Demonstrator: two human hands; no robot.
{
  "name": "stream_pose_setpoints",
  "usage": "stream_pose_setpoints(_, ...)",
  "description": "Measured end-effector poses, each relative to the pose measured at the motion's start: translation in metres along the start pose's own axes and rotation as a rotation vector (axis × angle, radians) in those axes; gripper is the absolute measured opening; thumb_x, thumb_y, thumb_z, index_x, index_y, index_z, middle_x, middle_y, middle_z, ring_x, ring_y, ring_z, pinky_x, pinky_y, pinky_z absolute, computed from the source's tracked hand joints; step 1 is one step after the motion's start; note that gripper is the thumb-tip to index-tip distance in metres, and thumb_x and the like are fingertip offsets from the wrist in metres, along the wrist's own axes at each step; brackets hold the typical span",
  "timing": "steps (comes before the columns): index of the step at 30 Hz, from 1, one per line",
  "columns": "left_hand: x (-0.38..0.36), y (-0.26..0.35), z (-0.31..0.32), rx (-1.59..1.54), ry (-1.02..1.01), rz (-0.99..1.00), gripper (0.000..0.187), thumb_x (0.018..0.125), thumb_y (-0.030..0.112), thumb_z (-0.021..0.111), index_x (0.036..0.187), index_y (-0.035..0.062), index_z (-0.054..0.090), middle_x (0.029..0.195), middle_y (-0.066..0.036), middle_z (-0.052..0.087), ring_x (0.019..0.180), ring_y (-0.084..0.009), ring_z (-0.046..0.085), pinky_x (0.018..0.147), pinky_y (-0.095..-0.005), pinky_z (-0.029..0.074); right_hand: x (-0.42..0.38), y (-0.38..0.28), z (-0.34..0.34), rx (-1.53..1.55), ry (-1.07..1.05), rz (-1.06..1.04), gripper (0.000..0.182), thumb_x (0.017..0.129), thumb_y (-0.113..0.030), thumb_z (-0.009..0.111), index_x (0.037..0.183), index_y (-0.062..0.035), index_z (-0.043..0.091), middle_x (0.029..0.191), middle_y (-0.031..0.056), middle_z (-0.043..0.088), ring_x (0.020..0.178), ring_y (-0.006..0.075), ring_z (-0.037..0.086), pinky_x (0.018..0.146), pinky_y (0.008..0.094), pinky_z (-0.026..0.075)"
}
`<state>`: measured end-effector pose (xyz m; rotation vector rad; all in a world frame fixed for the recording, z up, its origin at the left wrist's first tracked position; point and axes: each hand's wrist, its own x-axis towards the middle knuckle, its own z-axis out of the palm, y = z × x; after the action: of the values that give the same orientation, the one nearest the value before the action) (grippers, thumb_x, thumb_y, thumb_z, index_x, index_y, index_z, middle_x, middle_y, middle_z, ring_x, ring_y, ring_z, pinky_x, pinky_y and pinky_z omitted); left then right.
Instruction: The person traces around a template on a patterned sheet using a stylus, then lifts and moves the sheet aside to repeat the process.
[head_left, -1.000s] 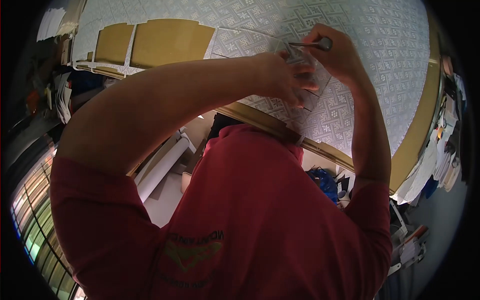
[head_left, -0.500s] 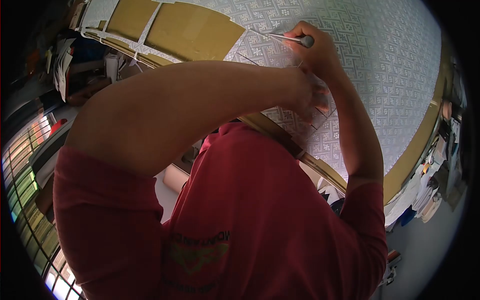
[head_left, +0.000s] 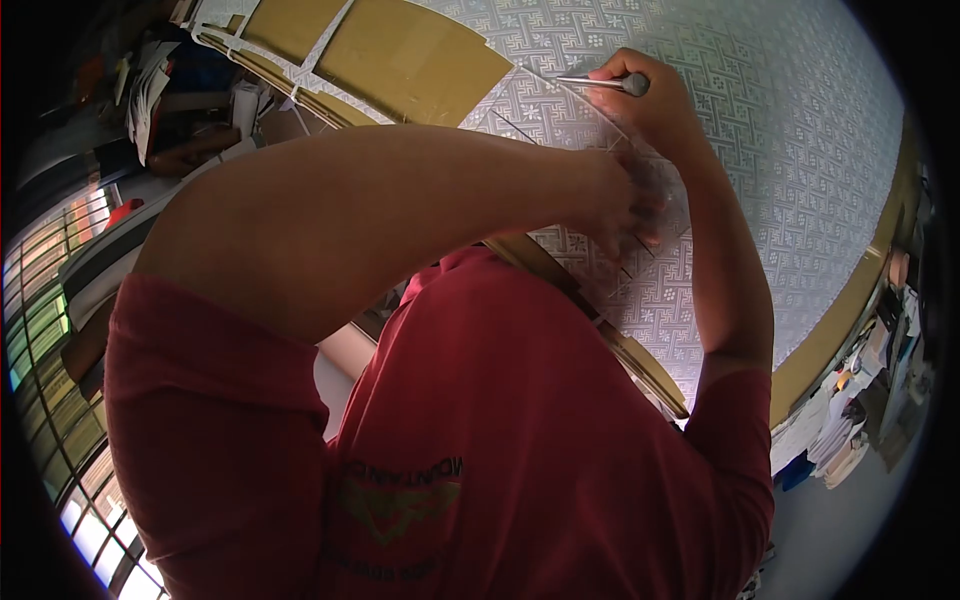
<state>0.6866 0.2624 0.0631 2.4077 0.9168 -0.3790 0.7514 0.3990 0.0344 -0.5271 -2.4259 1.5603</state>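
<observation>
My right hand is closed around a slim metal craft knife with a rounded grey end, its point aimed left at the sheet. Under it lies a silvery patterned sheet. Lower and nearer my body, my left hand lies on the sheet with fingers apart, partly smeared by motion. Beneath and around those fingers runs a clear plastic ruler, whose long edge reaches up to near the knife's point. Beyond my left forearm, a gold-brown board shows bare between cut strips of the sheet.
Close to my red shirt runs the table's near edge. Papers and odds and ends are piled at the right edge. Shelves with papers stand at the left, above a barred window.
The view has shifted slightly, moving the board and sheet a little right and down in it. My right hand keeps the knife, and my left hand stays on the ruler.
</observation>
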Motion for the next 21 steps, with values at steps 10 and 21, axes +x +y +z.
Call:
stream_pose_setpoints(10, 0.007, -0.004, 0.006, -0.153, -0.044, -0.008, 0.047, 0.106, 0.043, 0.050, 0.153, 0.0469, 0.048, 0.174, 0.011, 0.024, 0.160, -0.0114, 0.018, 0.121, -0.0645, 0.027, 0.089, -0.008, -0.042, -0.049, -0.672, -0.077, 0.014, 0.084, -0.008, 0.081, 0.095, -0.0025, 0.073, 0.090, 0.0035, 0.073, 0.082, 0.0113, 0.070, 0.072, 0.0264, 0.057)
stream_pose_setpoints(21, 0.021, -0.006, 0.036, -0.362, 0.020, -0.117, 0.052, 0.104, 0.046, 0.051, 0.155, 0.0460, 0.046, 0.175, 0.013, 0.021, 0.150, -0.0064, 0.037, 0.125, -0.0612, 0.018, 0.118, 0.020, -0.026, 0.087, -0.759, -0.051, 0.015, 0.085, -0.007, 0.080, 0.097, -0.0016, 0.072, 0.091, 0.0042, 0.073, 0.081, 0.0116, 0.070, 0.073, 0.0255, 0.058)
